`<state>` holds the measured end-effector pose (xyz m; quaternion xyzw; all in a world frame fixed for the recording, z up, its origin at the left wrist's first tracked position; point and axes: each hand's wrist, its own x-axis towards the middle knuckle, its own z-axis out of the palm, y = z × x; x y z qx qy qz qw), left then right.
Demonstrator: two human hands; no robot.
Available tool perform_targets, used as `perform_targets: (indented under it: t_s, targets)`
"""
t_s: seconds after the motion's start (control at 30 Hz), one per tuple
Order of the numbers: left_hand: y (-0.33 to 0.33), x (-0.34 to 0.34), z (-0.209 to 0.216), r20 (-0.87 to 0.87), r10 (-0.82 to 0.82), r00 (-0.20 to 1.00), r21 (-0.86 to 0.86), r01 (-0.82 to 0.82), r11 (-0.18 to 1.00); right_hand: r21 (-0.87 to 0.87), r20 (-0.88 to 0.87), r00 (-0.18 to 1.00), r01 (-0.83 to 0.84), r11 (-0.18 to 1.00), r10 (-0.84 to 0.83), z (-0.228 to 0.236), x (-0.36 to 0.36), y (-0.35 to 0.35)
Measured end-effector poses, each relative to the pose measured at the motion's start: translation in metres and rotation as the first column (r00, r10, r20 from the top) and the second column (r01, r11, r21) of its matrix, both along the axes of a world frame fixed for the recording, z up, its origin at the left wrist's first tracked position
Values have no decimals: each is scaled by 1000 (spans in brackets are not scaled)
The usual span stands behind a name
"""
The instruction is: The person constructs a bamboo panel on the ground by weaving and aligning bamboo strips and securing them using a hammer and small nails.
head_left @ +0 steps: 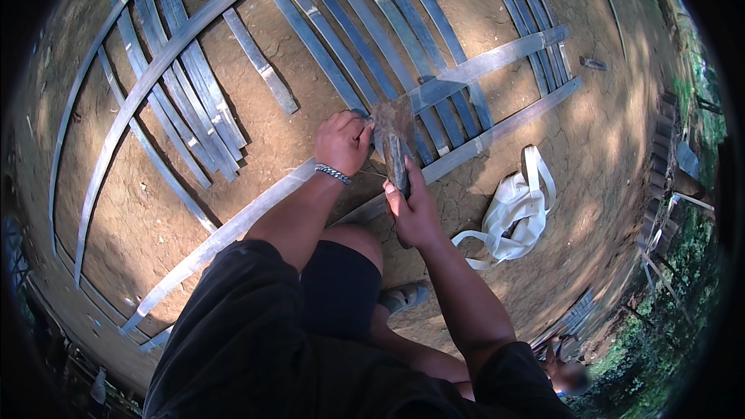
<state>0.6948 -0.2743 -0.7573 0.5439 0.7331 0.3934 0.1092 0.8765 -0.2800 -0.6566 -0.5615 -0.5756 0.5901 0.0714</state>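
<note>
My right hand [415,209] is wrapped round the wooden handle of a hand tool [394,128] with a broad, rusty-brown head. That head lies over the crossing of several grey slats and hides part of them. Just left of it, my left hand [344,142], with a braided bracelet at the wrist, is closed with curled fingers on a slat [458,74] at the crossing. Its fingertips are partly hidden. The long, flat slats form a lattice on the ground, with narrower bluish slats [326,46] running away from me under the long crosswise ones.
A white cloth bag with straps [514,217] lies on the cracked dirt ground [590,178] to the right. Long curved slats [159,70] reach far to the left. My sandalled foot [405,297] is below my hands. Another person [570,376] shows at the lower right, near greenery.
</note>
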Motion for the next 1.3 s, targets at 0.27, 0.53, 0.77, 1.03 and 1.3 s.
perform_targets:
  t_s: [0.27, 0.53, 0.77, 1.03, 1.3]
  targets:
    - [1, 0, 0, -12, -48, 999, -20, 48, 999, 20, 39, 999, -8, 1000, 7, -11, 5, -7]
    - [0, -1, -3, -1, -55, 998, -40, 55, 998, 267, 23, 995, -102, 958, 99, 5, -5, 5]
    - [-1, -2, -2, -5, -57, 998, -55, 56, 997, 78, -1, 998, -70, 994, 70, 20, -11, 12]
    - [-1, -1, -2, -20, -63, 998, -81, 61, 995, 275, 64, 990, -140, 951, 127, -20, 6, 3]
    - [1, 1, -3, 22, -64, 998, -74, 65, 995, 259, 92, 989, -132, 957, 112, -15, 7, -6]
